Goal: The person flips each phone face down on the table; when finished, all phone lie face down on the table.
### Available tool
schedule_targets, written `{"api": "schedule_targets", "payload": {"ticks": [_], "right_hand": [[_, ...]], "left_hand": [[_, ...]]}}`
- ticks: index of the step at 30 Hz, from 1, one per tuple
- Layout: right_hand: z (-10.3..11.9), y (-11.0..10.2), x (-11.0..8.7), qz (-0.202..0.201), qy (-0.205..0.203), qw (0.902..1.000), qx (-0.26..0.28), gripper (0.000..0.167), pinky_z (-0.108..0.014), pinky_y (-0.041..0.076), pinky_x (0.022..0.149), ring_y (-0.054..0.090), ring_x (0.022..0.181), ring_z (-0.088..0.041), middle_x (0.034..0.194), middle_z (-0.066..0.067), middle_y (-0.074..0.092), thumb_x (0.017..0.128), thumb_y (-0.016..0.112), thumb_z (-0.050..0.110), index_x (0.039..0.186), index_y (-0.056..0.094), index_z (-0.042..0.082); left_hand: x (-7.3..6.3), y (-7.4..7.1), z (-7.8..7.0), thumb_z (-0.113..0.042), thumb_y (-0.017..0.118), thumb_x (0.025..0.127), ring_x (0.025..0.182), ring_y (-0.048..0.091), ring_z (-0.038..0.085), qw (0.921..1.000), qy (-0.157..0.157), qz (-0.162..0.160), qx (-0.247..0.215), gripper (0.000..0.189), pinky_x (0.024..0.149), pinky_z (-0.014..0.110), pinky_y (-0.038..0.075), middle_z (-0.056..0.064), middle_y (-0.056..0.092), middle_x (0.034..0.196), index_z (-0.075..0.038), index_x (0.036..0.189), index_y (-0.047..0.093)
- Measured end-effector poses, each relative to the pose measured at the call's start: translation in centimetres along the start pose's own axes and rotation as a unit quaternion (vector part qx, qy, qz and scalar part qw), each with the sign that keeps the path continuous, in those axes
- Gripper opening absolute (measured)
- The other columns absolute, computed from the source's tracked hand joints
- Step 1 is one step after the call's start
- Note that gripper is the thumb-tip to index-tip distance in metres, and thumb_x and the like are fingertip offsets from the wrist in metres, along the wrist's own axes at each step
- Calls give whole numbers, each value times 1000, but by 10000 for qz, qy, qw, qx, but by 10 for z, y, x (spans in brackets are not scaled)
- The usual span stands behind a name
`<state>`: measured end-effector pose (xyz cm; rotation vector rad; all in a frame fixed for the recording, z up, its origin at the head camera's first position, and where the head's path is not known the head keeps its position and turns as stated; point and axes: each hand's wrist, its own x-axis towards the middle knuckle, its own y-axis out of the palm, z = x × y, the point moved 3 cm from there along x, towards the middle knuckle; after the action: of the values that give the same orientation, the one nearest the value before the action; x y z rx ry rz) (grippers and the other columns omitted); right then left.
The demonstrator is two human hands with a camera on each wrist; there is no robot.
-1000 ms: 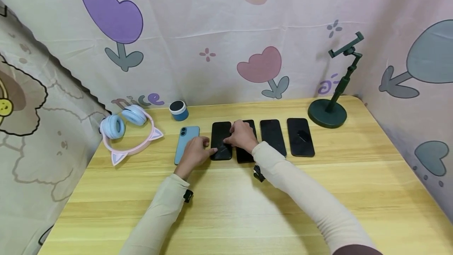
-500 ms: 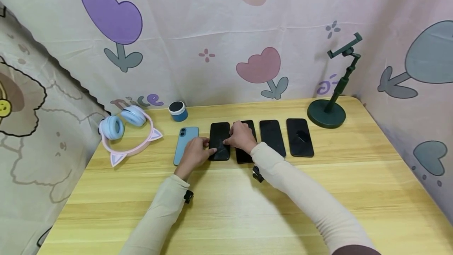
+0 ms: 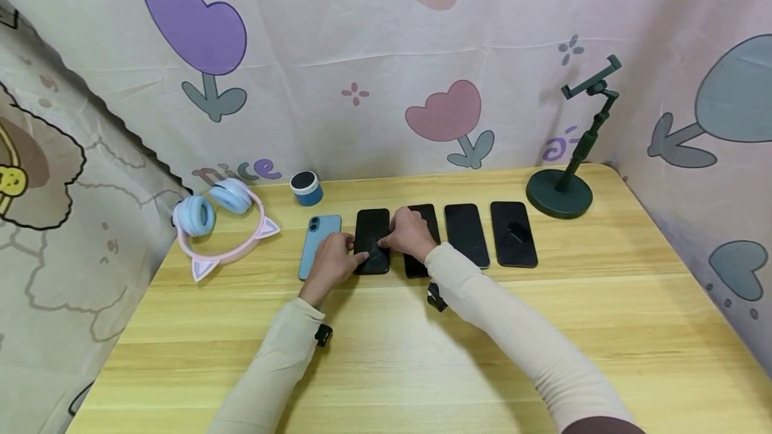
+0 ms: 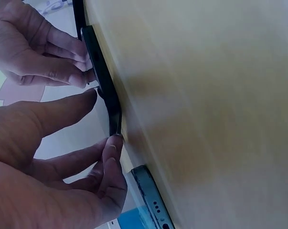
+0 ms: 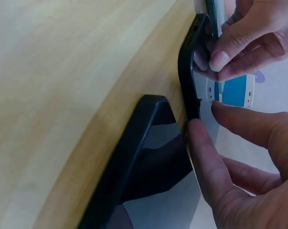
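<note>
A row of several phones lies on the wooden table (image 3: 386, 353). Both hands are at the second from the left, a black phone (image 3: 365, 221), face up. My left hand (image 3: 330, 261) holds its left edge with curled fingers; the thumb reaches over the screen. On the opposite edge are the fingers of my right hand (image 3: 413, 233), its thumb also above the glass. Whether either thumb touches the screen is hard to tell. A light blue phone (image 3: 324, 225), camera side up, lies beside my left hand. Under my right hand, another black phone (image 3: 416, 268) is partly hidden.
Two more dark phones, one inner (image 3: 467, 233) and one outer (image 3: 512, 220), continue the row rightward. Cat-ear headphones (image 3: 238, 250) lie at the left. A blue and white round container (image 3: 307, 191) stands behind the blue phone. A green phone stand (image 3: 559, 194) occupies the back right.
The black phone between my hands has slid slightly left, towards the blue phone, and both hands keep their hold. The neighbouring phones have stayed put.
</note>
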<state>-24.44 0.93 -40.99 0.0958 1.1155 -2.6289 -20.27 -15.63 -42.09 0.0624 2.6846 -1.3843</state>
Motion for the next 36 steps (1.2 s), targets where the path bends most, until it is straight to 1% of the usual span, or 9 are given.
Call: {"api": "schedule_targets", "payload": {"ticks": [4,9,12,15,19,21,26,32,36], "right_hand": [[0,-1,-1,-29,43,10000,-7,21,-29,45,55,60,62,-19,70,-3,66,84,86,20,77,73,5],[1,-2,-1,39,2,10000,81,20,-28,46,54,66,63,-21,69,-5,70,85,85,20,77,74,5],[1,-2,-1,107,-47,9998,155,22,-27,43,51,68,62,-23,69,-7,72,86,84,21,76,75,3],[0,-3,-1,145,-70,9997,203,26,-26,39,48,63,55,-20,69,-8,72,86,84,22,74,75,2],[-1,-3,-1,191,-154,9993,270,30,-25,32,46,50,46,-15,67,-10,71,87,83,24,73,75,-1],[-1,-4,-2,222,-210,9990,324,31,-25,32,46,52,46,-16,67,-11,72,87,83,25,73,76,-2],[-2,-3,-3,268,-213,9980,527,30,-26,38,50,68,61,-26,69,-10,72,88,82,26,75,77,-1],[-4,-1,-5,241,-237,9968,727,31,-26,42,53,69,67,-27,72,-12,72,88,82,28,80,77,-1],[-4,0,-6,247,-303,9951,914,30,-26,46,55,71,69,-26,73,-13,73,88,82,29,84,79,-1]], "left_hand": [[0,0,-1,-20,80,89,94,55,27,10000,-31,-15,-86,40,87,43,49,16,64,111,5,119,68],[-2,-1,-3,-19,79,90,98,58,28,9998,-53,-89,-161,44,91,45,50,17,65,115,5,124,67],[-3,-3,-4,-18,79,90,95,58,27,9997,-16,-167,-203,40,88,45,49,15,65,109,4,121,68],[-4,-4,-5,-17,78,90,93,58,26,9994,59,-232,-249,36,85,44,49,12,64,103,3,117,68],[-5,-5,-5,-16,79,90,93,59,26,9991,67,-256,-322,35,86,43,49,12,64,101,4,117,68],[-6,-5,-5,-16,79,90,94,59,26,9991,45,-244,-348,36,87,43,50,13,65,102,4,118,68],[-7,-5,-4,-14,77,91,101,62,28,9985,-20,-219,-494,42,91,45,51,16,66,110,6,126,65],[-9,-7,-2,-12,76,92,105,65,29,9968,-62,-296,-745,44,92,45,52,18,67,116,6,130,63],[-11,-8,0,-12,74,94,106,66,29,9950,-75,-291,-956,43,88,44,54,18,66,119,6,132,61]]}}
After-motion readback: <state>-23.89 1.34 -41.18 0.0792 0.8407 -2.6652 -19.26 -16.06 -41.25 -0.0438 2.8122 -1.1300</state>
